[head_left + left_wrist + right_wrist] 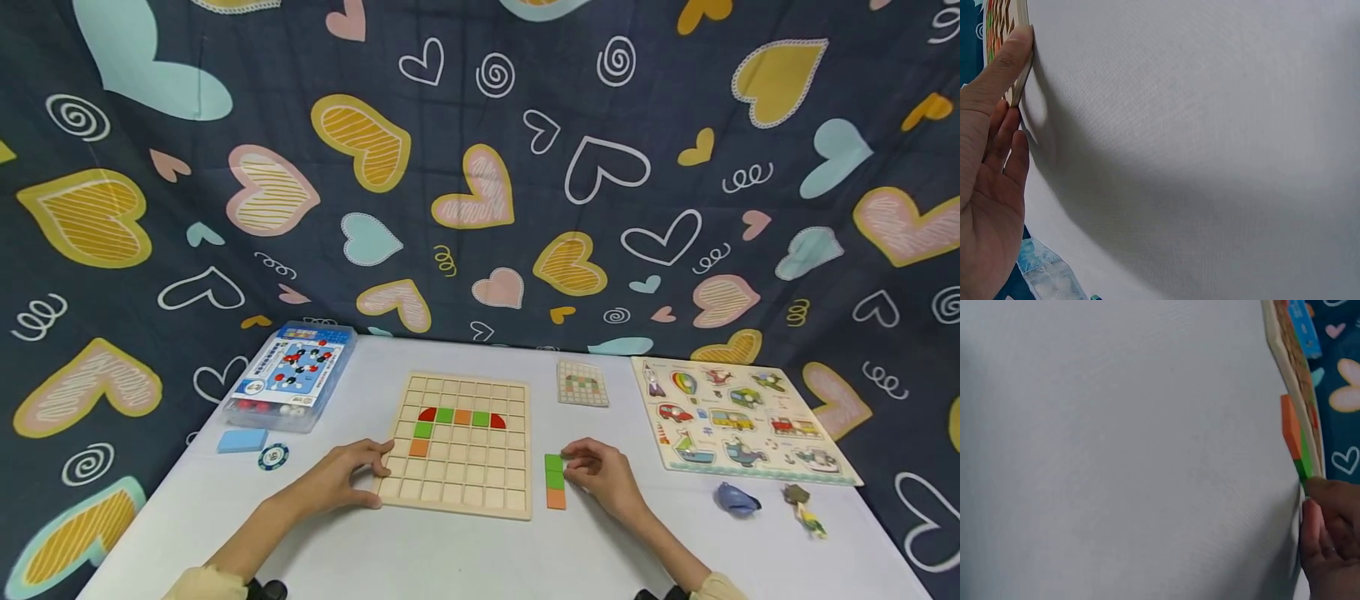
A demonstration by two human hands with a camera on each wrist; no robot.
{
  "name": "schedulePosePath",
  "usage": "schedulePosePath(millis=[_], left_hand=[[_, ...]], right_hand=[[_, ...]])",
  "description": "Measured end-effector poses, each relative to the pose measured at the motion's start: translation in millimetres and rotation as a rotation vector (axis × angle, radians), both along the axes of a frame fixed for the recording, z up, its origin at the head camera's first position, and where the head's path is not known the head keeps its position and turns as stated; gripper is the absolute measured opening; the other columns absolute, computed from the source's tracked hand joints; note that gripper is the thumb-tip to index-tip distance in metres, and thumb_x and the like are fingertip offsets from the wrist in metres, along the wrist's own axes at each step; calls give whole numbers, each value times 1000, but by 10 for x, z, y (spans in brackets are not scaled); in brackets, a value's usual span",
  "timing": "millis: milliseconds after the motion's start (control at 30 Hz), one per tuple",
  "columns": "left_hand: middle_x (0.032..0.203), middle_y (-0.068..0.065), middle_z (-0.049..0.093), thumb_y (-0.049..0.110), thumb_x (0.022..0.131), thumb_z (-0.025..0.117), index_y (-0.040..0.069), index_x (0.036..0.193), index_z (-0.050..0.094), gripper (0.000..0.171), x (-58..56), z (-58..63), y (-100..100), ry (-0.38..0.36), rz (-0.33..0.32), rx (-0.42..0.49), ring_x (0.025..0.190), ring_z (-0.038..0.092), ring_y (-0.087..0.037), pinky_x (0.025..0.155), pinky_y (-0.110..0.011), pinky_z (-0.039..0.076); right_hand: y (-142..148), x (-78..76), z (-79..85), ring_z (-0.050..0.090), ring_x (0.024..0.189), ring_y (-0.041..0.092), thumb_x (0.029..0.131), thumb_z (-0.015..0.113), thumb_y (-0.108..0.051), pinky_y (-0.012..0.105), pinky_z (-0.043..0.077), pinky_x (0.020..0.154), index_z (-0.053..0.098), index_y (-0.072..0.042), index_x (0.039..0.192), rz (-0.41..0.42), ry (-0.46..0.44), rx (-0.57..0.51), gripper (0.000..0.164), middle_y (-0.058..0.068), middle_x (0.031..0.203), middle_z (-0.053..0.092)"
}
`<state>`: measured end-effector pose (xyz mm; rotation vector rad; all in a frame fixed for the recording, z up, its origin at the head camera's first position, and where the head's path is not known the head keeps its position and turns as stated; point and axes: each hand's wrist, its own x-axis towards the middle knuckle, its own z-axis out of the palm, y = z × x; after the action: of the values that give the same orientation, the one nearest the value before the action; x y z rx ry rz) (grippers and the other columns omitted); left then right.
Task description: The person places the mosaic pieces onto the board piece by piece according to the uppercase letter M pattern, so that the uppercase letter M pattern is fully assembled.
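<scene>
A wooden grid board [468,483] lies on the table, with green [445,415] and orange square tiles and two red rounded tiles set in its cells. My left hand [333,479] holds the board's near left corner, the thumb by the corner and the other fingers along the left side. Just right of the board stands a short column of tiles: two green tiles [553,480] and an orange tile [556,499] at the near end. My right hand [606,479] touches the right side of the green tiles with thumb and fingertips bent. In the right wrist view the thumb partly hides them.
A small pattern card [582,384] lies behind the tiles. On the right are a picture puzzle board [738,421], a blue object [737,500] and a small figure [806,510]. A plastic kit box [292,375], a light blue block [242,442] and a round chip [273,456] lie left.
</scene>
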<state>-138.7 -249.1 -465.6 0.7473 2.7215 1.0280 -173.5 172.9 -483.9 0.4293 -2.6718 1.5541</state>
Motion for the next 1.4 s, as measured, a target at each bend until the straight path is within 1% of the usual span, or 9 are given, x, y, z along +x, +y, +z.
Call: schedulePosePath(millis=[133,267,400,467,567,767,900,1200,1400], left_hand=[[136,-16,54,28,72,82,21,89,65,25,-6,-21,0,-18,9,4,121,51,-37,101,-54,39],[136,-16,54,26,71,83,22,89,66,25,-7,-37,-8,-26,17,5,122,51,-37,101,-54,39],[136,-16,53,27,71,83,21,89,65,25,-6,-37,-13,-27,16,6,122,51,-37,101,-54,39],[136,-17,54,28,71,82,21,89,65,25,-6,-26,-4,-19,9,6,121,51,-38,100,-55,39],[136,-17,53,28,71,82,20,89,66,25,-6,-7,6,-19,8,4,121,51,-39,101,-55,39],[137,-17,52,26,72,82,20,90,66,26,-2,23,9,-43,17,6,123,49,-39,102,-55,38],[137,-17,53,26,71,83,20,90,66,26,1,13,11,-42,17,7,123,49,-39,102,-55,38],[136,-17,53,27,71,83,20,90,66,26,-4,-8,9,-32,15,6,123,50,-38,102,-54,38],[136,-17,54,27,71,83,20,90,66,26,-2,-7,12,-21,15,7,122,50,-39,101,-55,38]], right_hand=[[-34,-37,-31,60,68,6,74,74,10,20,54,61,67,0,95,15,38,58,25,9,88,70],[-63,-82,-33,55,63,4,75,75,7,18,51,57,67,-1,96,26,42,98,25,6,87,69],[-73,-127,-32,51,60,4,76,75,5,18,47,54,67,-2,97,53,51,112,24,4,84,67],[-70,-142,-35,51,60,4,76,76,5,18,47,54,67,-2,96,46,52,111,23,3,83,67],[-70,-152,-41,52,60,4,76,76,5,18,47,55,68,-3,95,11,30,89,22,2,79,67],[-104,-141,-42,64,71,9,76,75,8,19,55,64,68,0,96,-57,-17,-29,23,7,86,69],[-153,-134,-42,67,75,13,75,74,10,20,56,68,68,1,97,-71,-42,-84,24,10,88,71],[-306,-135,-6,68,79,15,75,75,8,20,55,72,69,0,97,-77,-53,-113,24,9,94,71],[-422,-171,28,69,81,19,76,73,9,22,56,70,69,0,96,-65,-56,-145,22,11,96,71]])
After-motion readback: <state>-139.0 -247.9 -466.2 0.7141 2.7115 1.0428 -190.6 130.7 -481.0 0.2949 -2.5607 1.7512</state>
